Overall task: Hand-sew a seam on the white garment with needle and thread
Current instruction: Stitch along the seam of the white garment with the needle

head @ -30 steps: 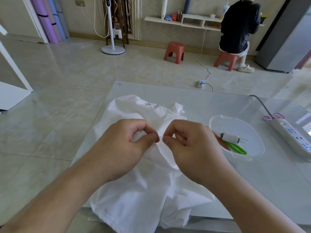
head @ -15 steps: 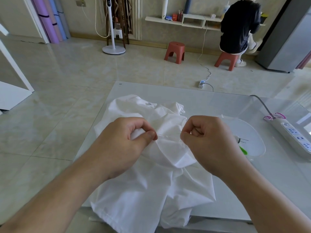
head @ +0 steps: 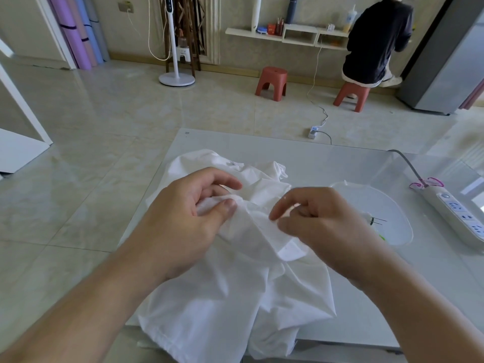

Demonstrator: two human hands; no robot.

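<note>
- Head view, the only one: white garment (head: 230,297) lies crumpled on the glass-topped desk (head: 353,163), near hem hanging over the desk's near edge.
- Left hand (head: 183,218): thumb presses a fold of the cloth against curled fingers, index finger lifted and straighter. Grip is closed on the fabric; my guess is it bunches and steadies the seam line so the stitch lands where wanted.
- Right hand (head: 319,218): just beside the left, over the same raised fold, thumb and forefinger tips nearly together, other fingers loosely curled. Looks like a needle pinch, but needle and thread are too fine and blurred to see, so I cannot tell what this grip holds, if anything.
- Both hands work close over the cloth's upper middle, probably to keep the working stretch short and taut.
- Clear plastic bowl (head: 392,213) sits right of the garment, partly behind the right hand; inside, a white spool with pins (head: 377,220) and a sliver of something green (head: 381,237). Likely parked within reach of the sewing hand.
- White power strip (head: 455,216) at the desk's right edge, a pink loop around its grey cable.
- Writing: small grey label on the garment's far part and a faint mark at the desk's far corner, neither readable. No brand legible.
- Background: a person in a dark top sits on a red stool (head: 352,95) at a wall shelf; second red stool, a fan stand.
</note>
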